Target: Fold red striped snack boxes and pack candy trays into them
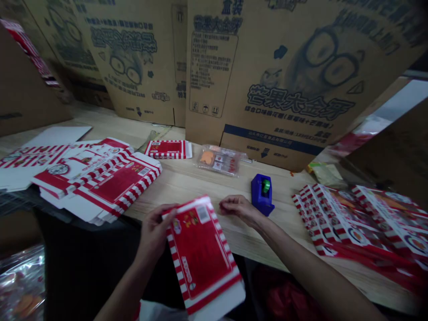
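Note:
My left hand [157,232] grips the upper left edge of a red-and-white striped carton [203,249], closed around it with the thumb on its face. The carton is tilted, its barcode at the top and a white end flap [222,305] open at the bottom. Just right of the carton's top, apart from it, is my right hand [239,208], fingers pinched together; anything between them is too small to make out. Close to that hand stands a blue tape dispenser [260,196] with a green roll core [266,185].
Flat striped cartons [123,178] are stacked at left. Against the brown shipping boxes [267,80] lie a small striped carton [167,149] and a clear-wrapped tray [220,160]. Several packed striped cartons [351,218] lean in rows at right. A clear bag [23,281] sits lower left.

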